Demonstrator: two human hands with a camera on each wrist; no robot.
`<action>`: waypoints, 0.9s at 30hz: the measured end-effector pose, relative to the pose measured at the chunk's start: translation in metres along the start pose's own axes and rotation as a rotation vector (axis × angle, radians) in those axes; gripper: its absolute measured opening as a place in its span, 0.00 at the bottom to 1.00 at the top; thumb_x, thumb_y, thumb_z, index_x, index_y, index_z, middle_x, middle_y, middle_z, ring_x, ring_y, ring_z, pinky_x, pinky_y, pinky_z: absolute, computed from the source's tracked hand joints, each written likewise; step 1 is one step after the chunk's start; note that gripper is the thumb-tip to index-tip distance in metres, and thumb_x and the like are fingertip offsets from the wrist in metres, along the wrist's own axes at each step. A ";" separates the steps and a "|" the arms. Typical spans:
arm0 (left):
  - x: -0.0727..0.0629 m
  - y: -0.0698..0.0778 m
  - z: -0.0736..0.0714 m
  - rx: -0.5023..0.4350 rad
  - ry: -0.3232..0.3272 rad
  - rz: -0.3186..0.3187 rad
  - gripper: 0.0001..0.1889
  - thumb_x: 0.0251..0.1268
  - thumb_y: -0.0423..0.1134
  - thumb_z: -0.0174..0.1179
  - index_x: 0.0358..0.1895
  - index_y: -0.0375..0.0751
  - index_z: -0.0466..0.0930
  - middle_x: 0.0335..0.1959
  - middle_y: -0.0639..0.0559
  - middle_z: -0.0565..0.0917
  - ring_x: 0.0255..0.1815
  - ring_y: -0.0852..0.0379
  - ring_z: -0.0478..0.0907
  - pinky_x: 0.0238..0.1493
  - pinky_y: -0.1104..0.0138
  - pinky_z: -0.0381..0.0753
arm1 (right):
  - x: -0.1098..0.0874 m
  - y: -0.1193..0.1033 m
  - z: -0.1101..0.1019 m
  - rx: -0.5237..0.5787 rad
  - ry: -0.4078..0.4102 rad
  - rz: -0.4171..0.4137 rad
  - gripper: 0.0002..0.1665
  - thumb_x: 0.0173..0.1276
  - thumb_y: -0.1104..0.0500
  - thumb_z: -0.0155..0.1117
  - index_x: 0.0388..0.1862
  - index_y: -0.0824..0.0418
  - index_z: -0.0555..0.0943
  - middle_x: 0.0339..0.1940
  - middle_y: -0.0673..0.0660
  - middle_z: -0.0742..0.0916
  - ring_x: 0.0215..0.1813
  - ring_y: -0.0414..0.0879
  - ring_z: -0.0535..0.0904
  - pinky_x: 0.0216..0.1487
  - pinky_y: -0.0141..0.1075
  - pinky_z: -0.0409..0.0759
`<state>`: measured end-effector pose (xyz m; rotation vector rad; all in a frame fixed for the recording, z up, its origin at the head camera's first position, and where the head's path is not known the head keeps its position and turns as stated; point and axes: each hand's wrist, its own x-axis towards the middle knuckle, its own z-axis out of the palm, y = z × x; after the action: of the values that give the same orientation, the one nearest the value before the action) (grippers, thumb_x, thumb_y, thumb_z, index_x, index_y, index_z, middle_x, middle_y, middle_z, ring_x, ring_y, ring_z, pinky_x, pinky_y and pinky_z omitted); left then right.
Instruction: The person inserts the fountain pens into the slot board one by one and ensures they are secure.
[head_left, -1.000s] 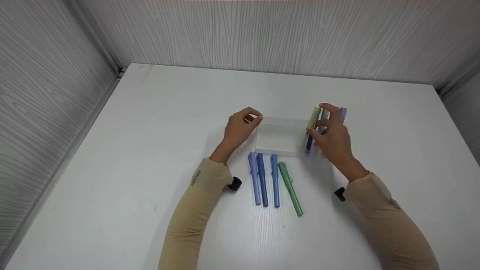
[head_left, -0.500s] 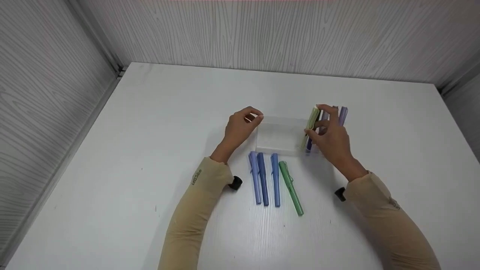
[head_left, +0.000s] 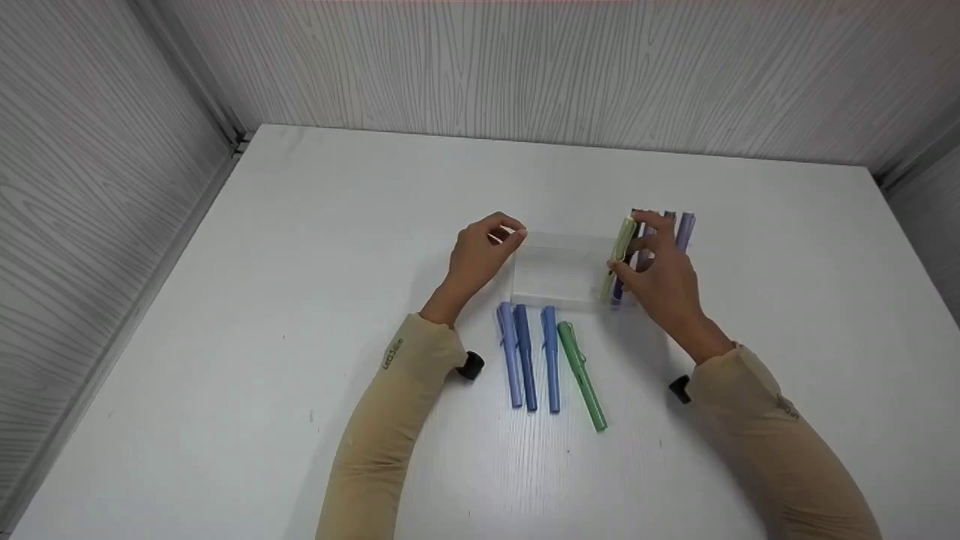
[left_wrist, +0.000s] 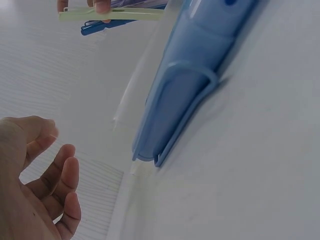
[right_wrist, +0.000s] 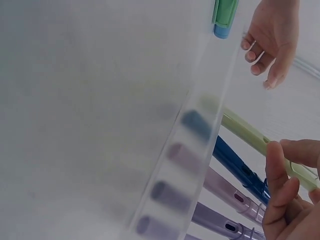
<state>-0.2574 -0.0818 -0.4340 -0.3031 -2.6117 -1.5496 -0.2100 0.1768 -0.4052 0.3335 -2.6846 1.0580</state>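
Note:
My right hand (head_left: 664, 281) pinches a light-green pen (head_left: 621, 244) between thumb and fingertips at the right part of a clear box (head_left: 559, 304). Through the frosted wall in the right wrist view, the pen's lower end shows inside the box. Beside it a dark blue pen (right_wrist: 235, 160), a pinkish pen (right_wrist: 222, 187) and purple pens (right_wrist: 215, 218) stand tilted in a row, partly behind the right fingers in the head view. My left hand (head_left: 480, 255) hovers at the box's left back corner, fingers loosely bent; the left wrist view shows nothing between them.
In front of the box lie a lavender pen (head_left: 510, 356), a navy pen (head_left: 526, 360), a blue pen (head_left: 551, 360) and a green pen (head_left: 583, 379). Grey wood-grain panels (head_left: 480, 67) border the white table (head_left: 337, 195) at the back and sides.
My right hand has shifted slightly left with the light-green pen, and more of the purple pens shows behind it. The left hand and the pens lying in front keep their places.

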 end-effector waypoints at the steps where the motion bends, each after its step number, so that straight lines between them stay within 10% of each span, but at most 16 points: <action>1: 0.000 0.000 0.000 -0.001 0.001 0.002 0.11 0.68 0.50 0.59 0.45 0.49 0.84 0.40 0.49 0.86 0.40 0.54 0.81 0.38 0.64 0.79 | 0.000 0.000 0.000 -0.002 -0.001 0.001 0.40 0.64 0.61 0.67 0.70 0.53 0.57 0.42 0.61 0.86 0.27 0.44 0.81 0.23 0.28 0.71; 27: 0.000 -0.001 0.000 -0.004 -0.001 -0.017 0.11 0.68 0.50 0.59 0.45 0.51 0.84 0.38 0.50 0.85 0.37 0.56 0.80 0.35 0.68 0.75 | 0.007 0.000 -0.002 -0.134 -0.007 -0.052 0.39 0.64 0.60 0.68 0.71 0.59 0.62 0.37 0.58 0.82 0.28 0.45 0.70 0.25 0.36 0.64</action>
<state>-0.2579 -0.0822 -0.4347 -0.2831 -2.6184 -1.5610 -0.2167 0.1776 -0.4013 0.3801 -2.7202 0.8580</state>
